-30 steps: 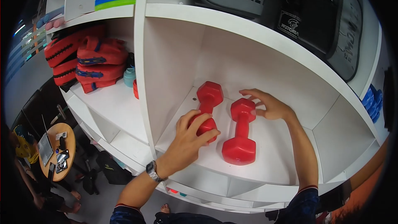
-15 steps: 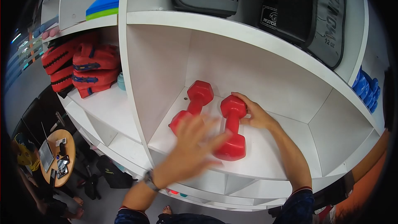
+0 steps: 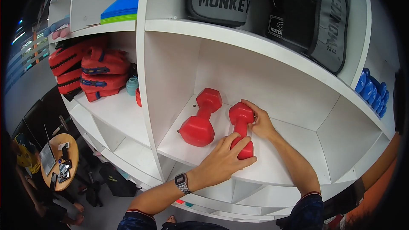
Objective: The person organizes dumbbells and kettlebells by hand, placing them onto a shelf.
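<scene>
Two red hexagonal dumbbells lie in the white shelf compartment. The right dumbbell [image 3: 240, 114] points into the shelf, and both of my hands are on it. My left hand [image 3: 222, 155], with a watch at the wrist, curls over its near head and partly hides it. Around the right side of its far head, my right hand [image 3: 263, 124] has its fingers bent, some of them out of sight. To the left rests the other dumbbell [image 3: 198, 130], touched by neither hand.
Grey-black gloves [image 3: 221, 2] sit on the upper shelf. Red pads [image 3: 104, 74] fill the compartment at left. Blue dumbbells [image 3: 371, 91] stand at the far right. A round table [image 3: 72, 149] with a laptop is lower left, a person beside it. The compartment's white divider [image 3: 149, 81] rises at left.
My left hand, blurred above the shelf before, has come down onto the near head of the right dumbbell. My right hand stays at the far head. The view has shifted slightly.
</scene>
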`<state>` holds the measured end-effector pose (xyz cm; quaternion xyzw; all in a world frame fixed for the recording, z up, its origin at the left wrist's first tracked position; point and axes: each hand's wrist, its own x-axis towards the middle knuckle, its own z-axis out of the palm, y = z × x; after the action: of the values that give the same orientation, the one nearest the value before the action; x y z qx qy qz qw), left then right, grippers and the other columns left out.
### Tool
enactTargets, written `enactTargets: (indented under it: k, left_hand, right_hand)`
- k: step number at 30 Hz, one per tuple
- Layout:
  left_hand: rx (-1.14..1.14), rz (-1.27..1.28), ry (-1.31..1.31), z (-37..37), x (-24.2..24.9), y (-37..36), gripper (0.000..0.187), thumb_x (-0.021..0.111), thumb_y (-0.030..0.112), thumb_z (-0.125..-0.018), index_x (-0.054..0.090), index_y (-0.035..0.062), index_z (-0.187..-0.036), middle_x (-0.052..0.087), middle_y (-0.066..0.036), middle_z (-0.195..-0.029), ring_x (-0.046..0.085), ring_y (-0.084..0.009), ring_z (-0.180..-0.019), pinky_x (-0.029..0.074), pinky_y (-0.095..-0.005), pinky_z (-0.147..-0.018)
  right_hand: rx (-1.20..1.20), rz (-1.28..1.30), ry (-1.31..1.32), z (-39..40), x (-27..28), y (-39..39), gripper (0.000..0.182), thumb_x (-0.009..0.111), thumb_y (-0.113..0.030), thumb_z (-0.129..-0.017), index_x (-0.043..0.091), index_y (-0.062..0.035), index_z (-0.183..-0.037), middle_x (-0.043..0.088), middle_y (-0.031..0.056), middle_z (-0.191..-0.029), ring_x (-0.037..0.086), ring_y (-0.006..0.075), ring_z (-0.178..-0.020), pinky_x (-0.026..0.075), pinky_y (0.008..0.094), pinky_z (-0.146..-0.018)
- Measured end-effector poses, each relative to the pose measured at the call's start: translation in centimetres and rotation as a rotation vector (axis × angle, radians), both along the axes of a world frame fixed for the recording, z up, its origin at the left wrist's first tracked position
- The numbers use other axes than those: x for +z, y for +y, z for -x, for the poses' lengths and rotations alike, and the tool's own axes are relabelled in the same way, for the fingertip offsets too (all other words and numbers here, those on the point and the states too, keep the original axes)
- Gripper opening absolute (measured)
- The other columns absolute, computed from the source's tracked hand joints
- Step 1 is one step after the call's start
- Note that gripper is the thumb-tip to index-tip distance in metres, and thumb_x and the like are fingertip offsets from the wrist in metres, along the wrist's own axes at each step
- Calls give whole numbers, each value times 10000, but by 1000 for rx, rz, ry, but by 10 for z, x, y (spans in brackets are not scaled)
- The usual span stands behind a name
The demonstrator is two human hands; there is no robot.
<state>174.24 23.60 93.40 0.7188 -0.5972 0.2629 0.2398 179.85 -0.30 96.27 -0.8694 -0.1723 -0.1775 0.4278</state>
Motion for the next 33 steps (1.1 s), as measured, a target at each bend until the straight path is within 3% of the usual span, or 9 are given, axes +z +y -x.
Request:
enactTargets:
  k: [11,17,20,21,25,28,29,32,33]
  left_hand:
    - [-13,9,5,-25,13,7,407,669,9,-758,654,197,-1119,388,-194,-1382,330,-415,-1260,400,-487,-967]
    - [5,61,-17,-24,6,1,442,641,-36,-718,664,178,-1103,413,-201,-1364,357,-418,-1247,380,-490,-979]
    - [45,61,-72,-25,6,1,447,632,-27,-714,664,174,-1112,418,-216,-1358,374,-423,-1238,375,-502,-977]
    - [58,76,-84,-26,8,2,443,627,-21,-716,664,171,-1113,419,-221,-1355,376,-425,-1236,373,-506,-976]
    - [49,59,-74,-23,7,0,435,593,-11,-715,662,152,-1113,412,-243,-1356,372,-435,-1241,354,-520,-992]
    - [64,55,-61,-22,7,-1,427,572,-10,-715,671,148,-1099,408,-241,-1366,375,-430,-1237,351,-516,-986]
    - [63,61,-57,-22,7,-2,418,562,-7,-723,675,148,-1094,409,-237,-1369,375,-428,-1236,352,-516,-987]
    - [88,54,-43,-21,6,-1,430,541,3,-761,687,170,-1129,405,-212,-1392,373,-412,-1255,357,-512,-996]
    - [87,62,-46,-22,4,-2,438,544,4,-764,687,176,-1140,405,-206,-1397,373,-409,-1260,359,-509,-996]
  right_hand:
    - [54,-47,-89,-29,-12,-6,781,611,191,-676,455,-74,-1394,572,152,-1275,568,252,-1158,469,336,-992]
    - [35,72,-117,-35,-15,-5,800,597,183,-699,404,-103,-1421,477,185,-1349,523,320,-1208,465,372,-1009]
    - [-74,344,-137,-17,1,5,818,615,146,-733,332,-112,-1456,404,203,-1407,508,358,-1206,473,386,-1000]
    - [-54,470,-227,-18,-2,-2,817,655,48,-785,261,-117,-1481,379,233,-1399,552,402,-1124,507,416,-941]
    - [-329,663,-20,40,4,13,802,677,-92,-838,215,-119,-1493,412,269,-1316,628,432,-899,547,459,-787]
    - [-376,618,85,88,12,20,790,677,-91,-841,223,-117,-1487,438,267,-1277,633,405,-884,536,450,-765]
    - [-428,550,103,105,12,21,697,692,-117,-840,338,-106,-1440,517,223,-1174,639,373,-862,529,430,-752]
    - [-481,442,55,158,-4,17,564,702,-141,-841,471,-92,-1353,580,175,-1061,637,343,-838,530,391,-755]
    - [-572,305,73,174,-7,27,423,706,-113,-838,579,-70,-1239,620,141,-1034,644,304,-871,533,353,-766]
